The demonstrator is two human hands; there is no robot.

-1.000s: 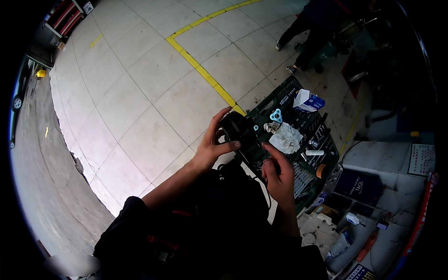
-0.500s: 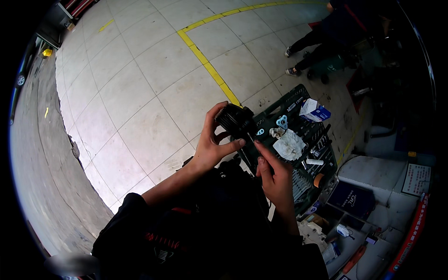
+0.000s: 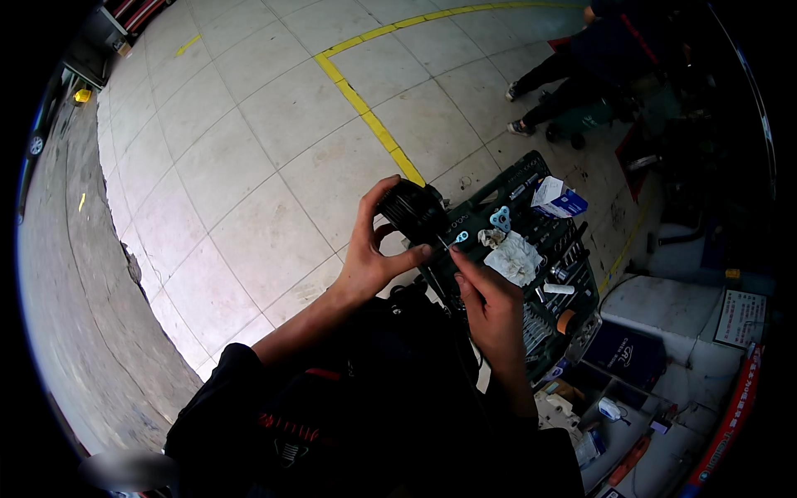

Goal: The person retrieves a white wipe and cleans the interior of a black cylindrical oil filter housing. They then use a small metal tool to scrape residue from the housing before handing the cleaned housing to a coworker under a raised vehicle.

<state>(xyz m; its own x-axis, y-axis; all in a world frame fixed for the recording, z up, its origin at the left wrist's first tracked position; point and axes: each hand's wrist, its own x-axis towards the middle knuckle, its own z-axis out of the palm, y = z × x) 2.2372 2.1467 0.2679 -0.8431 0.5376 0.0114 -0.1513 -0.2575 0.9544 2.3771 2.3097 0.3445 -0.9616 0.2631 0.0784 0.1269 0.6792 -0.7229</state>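
Note:
My left hand point(image 3: 369, 261) is wrapped round a black ribbed, rounded part point(image 3: 413, 207), its fingers over the far side and its thumb along the near edge. Close beside it, my right hand point(image 3: 496, 311) is closed, index finger stretched toward the part. A thin metal rod point(image 3: 446, 243) runs from the right fingertips to the part's lower edge; its handle, if any, is hidden. Beneath and to the right lies an open dark green tool case point(image 3: 490, 197). On it rest a light-blue ratchet-like tool point(image 3: 462, 237), a blue three-lobed piece point(image 3: 501, 218) and a crumpled white cloth point(image 3: 515, 261).
A blue and white box point(image 3: 559, 199) stands on the case's far right side. Sockets and wrenches point(image 3: 535, 332) fill its near part. A cluttered shelf unit point(image 3: 656, 319) is at the lower right. Far right, a person in dark clothes point(image 3: 573, 70) stands by dark equipment.
The black ribbed part has turned slightly and shifted a little left and down with my left hand. My right hand stays close to it, the rod still pointing at it.

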